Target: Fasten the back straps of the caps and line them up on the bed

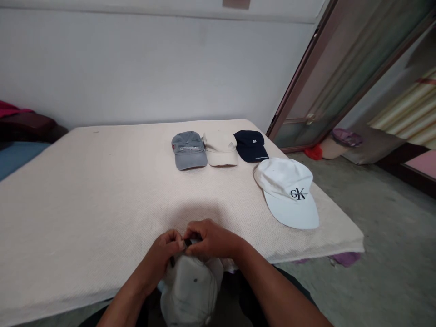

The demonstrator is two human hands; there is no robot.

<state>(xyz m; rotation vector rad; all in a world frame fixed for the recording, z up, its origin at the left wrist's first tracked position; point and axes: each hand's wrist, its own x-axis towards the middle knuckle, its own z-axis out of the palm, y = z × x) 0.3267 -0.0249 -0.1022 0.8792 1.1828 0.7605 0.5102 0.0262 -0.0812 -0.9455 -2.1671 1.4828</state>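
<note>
At the near edge of the bed, a light grey cap (190, 290) is held up over the lap, its crown toward me. My left hand (165, 252) pinches one end of the cap's back strap. Just to the right, my right hand (209, 238) grips the other side, and a short dark piece of the strap (188, 243) shows between the fingers. The two hands nearly touch. Nearest to my right hand among the other caps lies a white cap (286, 190) with black "CK" letters, brim toward me. Part of the strap is hidden by the fingers.
A grey cap (189, 150), a cream cap (220, 149) and a navy cap (251, 146) sit in a row toward the far side of the cream-covered bed (85, 204). Behind stands a white wall (153, 68). A sliding door (306, 91) and concrete floor (391, 218) are on the right.
</note>
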